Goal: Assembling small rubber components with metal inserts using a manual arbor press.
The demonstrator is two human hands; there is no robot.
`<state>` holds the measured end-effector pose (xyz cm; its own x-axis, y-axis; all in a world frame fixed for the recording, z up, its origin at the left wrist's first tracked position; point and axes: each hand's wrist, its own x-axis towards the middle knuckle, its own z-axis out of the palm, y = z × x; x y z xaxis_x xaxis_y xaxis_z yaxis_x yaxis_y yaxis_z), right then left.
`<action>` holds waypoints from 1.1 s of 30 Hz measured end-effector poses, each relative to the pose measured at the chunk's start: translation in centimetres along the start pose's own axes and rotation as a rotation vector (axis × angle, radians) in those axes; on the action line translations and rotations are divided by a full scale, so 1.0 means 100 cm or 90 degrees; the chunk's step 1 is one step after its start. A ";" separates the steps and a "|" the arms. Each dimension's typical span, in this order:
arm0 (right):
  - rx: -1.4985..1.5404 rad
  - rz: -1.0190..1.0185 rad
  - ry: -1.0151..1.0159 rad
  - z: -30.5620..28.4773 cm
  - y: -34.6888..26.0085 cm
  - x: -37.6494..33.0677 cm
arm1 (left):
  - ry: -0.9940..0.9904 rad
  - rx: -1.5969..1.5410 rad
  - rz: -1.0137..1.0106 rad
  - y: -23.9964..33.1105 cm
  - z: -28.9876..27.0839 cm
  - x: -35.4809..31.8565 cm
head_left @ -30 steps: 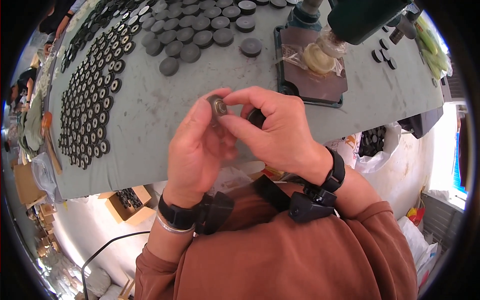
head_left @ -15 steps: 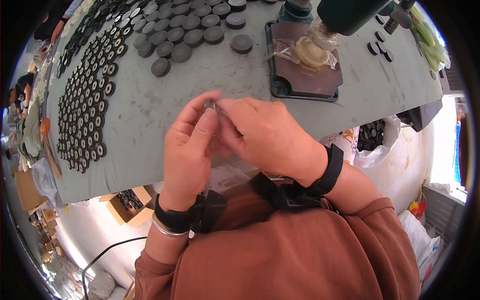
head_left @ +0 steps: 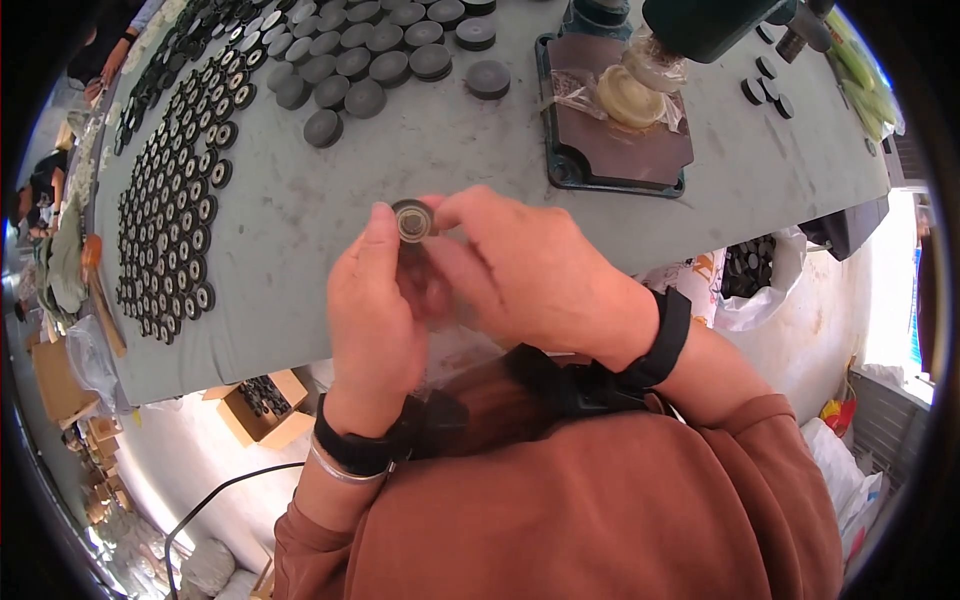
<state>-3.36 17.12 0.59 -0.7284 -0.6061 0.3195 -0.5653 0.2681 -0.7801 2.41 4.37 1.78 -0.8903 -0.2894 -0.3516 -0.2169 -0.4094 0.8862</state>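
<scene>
Between my two hands is a small round black disc with a pale ringed face turned up toward me. My left hand grips its left edge with thumb and fingers. My right hand is closed at the disc's right edge, with fingers partly blurred and hidden behind the thumb. Both hands are above the near part of the grey-green table. Beyond them stands a green press with a brown base plate and a cream-coloured round die wrapped in clear film.
Rows of black discs with ring-shaped centres cover the table's left side. Plain dark discs lie at the back, several more right of the press. Below are a cardboard box and a white sack holding dark pieces.
The disc has turned from edge-on to face up, so its ringed side shows. My left thumb has shifted to its left edge, and my right fingers have moved slightly.
</scene>
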 end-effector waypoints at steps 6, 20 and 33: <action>0.216 0.223 0.072 -0.011 0.005 0.004 | -0.098 -0.328 -0.277 0.005 -0.014 0.007; 0.347 0.269 -0.007 -0.008 0.005 0.003 | -0.079 -0.230 -0.198 -0.002 -0.010 0.002; 0.209 0.158 0.035 -0.013 -0.001 0.002 | -0.080 -0.077 -0.013 -0.004 0.002 -0.006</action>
<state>-3.93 17.92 1.45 -0.8516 -0.5099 0.1219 -0.2233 0.1425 -0.9643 2.90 4.87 1.74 -0.9311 -0.1727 -0.3213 -0.1920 -0.5170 0.8342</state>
